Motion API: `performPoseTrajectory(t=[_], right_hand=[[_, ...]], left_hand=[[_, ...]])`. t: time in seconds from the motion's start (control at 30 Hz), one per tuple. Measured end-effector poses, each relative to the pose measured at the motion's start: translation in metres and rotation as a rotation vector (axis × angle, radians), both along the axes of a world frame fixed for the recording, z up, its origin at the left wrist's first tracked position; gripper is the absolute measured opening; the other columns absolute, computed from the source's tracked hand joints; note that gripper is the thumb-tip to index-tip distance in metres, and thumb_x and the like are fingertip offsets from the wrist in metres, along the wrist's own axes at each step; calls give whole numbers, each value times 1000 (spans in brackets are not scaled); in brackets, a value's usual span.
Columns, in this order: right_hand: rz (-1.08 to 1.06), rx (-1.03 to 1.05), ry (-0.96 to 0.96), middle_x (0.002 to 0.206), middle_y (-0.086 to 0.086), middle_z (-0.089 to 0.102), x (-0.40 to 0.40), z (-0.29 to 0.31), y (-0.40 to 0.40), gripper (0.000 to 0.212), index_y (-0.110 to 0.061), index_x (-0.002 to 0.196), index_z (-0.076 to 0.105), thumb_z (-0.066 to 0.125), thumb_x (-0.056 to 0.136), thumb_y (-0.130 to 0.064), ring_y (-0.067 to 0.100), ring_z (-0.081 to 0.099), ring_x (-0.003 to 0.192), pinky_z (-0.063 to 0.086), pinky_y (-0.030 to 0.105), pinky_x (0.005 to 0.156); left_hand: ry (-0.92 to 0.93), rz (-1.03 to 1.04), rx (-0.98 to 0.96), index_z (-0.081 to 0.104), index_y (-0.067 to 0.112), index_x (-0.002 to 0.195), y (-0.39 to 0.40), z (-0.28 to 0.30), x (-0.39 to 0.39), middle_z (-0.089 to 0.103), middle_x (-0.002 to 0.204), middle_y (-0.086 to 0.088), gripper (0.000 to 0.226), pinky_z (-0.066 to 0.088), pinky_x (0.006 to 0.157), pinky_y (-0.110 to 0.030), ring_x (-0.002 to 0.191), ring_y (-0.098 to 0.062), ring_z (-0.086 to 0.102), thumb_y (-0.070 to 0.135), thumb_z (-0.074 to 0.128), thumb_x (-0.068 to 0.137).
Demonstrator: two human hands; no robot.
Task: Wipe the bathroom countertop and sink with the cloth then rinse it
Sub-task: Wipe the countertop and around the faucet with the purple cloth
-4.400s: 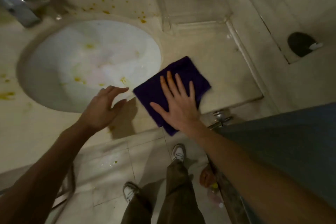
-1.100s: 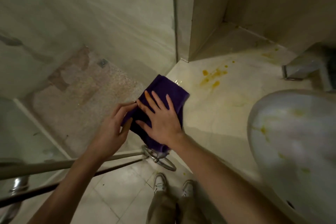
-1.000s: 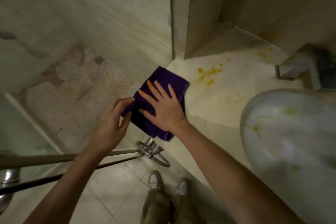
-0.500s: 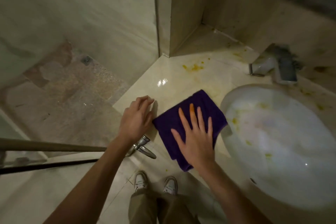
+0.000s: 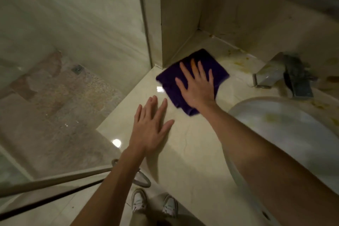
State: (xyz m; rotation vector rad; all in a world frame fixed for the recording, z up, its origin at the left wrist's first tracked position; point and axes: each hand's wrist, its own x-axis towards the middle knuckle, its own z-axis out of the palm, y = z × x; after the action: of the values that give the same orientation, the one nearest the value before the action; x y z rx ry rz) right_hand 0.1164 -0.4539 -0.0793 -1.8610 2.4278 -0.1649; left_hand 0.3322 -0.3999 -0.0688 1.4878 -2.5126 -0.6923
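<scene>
A folded purple cloth point(image 5: 216, 66) lies on the cream stone countertop point(image 5: 185, 154), close to the back left corner by the wall. My right hand point(image 5: 197, 85) presses flat on the cloth with fingers spread. Nearer the front, my left hand point(image 5: 149, 126) rests flat on the bare countertop, fingers straight, holding nothing. The white oval sink point(image 5: 293, 134) sits at the right, with yellow stains inside it. Yellow stains also mark the counter behind the cloth, near the faucet.
A chrome faucet point(image 5: 282, 79) stands behind the sink at the right. A glass shower partition point(image 5: 73, 60) borders the counter's left edge, with a metal rail point(image 5: 55, 178) below it. A wall pillar point(image 5: 179, 14) rises at the back corner. My shoes point(image 5: 154, 205) stand on the tiled floor.
My right hand has pushed the cloth away from the sink's rim to the back left corner. My left hand has moved from the counter's edge onto its surface and flattened.
</scene>
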Motion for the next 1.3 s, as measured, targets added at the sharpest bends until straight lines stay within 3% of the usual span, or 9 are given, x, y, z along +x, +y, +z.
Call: performPoseTrajectory(t=[0.1,0.27,0.37,0.53,0.67,0.77,0.97,1.1,1.3], right_hand=[[-174,-28,-29,168,7,18,-15,-2,-53,67,-34,158,22,17,98,-64,29,12,155,7,58,123],[-164,-17,-32,167,10,19,-31,0,-75,69,-32,159,22,21,98,-65,31,13,154,8,59,122],[-125,-3,-42,168,6,17,-19,1,-25,71,-34,160,16,14,98,-68,28,10,155,7,57,124],[-155,-9,-10,168,6,18,29,9,133,69,-33,160,14,17,100,-67,27,12,156,14,56,123],[-151,70,-11,169,6,11,45,7,180,70,-33,161,7,14,101,-67,26,6,157,15,55,124],[-105,59,19,169,6,14,19,8,143,68,-33,161,8,15,101,-66,26,9,156,10,53,125],[5,72,50,168,4,16,-75,7,21,69,-36,160,13,12,98,-68,23,11,156,10,51,126],[194,88,127,167,8,23,-129,15,-63,71,-32,160,17,12,98,-65,25,20,154,15,50,125],[573,120,238,169,5,8,-158,18,-122,66,-24,162,5,15,105,-56,18,8,156,3,37,127]], left_hand=[[-25,-36,-12,-4,43,157,-1,-6,1,-12,168,2,65,-14,122,-37,152,-9,-19,63,24,101],[-83,-61,-52,-10,40,156,0,-8,1,-16,167,0,66,-11,124,-40,151,-11,-22,63,18,101],[-72,-54,-93,-7,38,157,2,-9,2,-11,168,-1,64,-8,125,-42,152,-12,-19,60,18,103],[-41,-44,-74,2,35,159,6,-7,1,-5,168,-1,62,-1,125,-47,153,-13,-14,58,14,103],[-70,-215,-123,14,29,159,-1,-3,-3,9,168,0,65,0,125,-47,154,-13,1,56,12,100],[-42,-244,-117,16,30,158,-18,1,-15,13,167,0,65,1,125,-43,154,-12,4,57,9,100],[-97,-256,-106,-11,33,158,-45,-7,-52,-9,168,-1,70,-7,125,-47,153,-12,-17,65,11,100],[-79,-252,-135,-13,35,157,-42,-10,-52,-12,167,1,68,-4,125,-47,152,-11,-20,65,9,100],[-72,-259,-158,-15,37,156,-43,-11,-51,-15,166,3,66,-4,125,-46,150,-9,-24,64,9,101]])
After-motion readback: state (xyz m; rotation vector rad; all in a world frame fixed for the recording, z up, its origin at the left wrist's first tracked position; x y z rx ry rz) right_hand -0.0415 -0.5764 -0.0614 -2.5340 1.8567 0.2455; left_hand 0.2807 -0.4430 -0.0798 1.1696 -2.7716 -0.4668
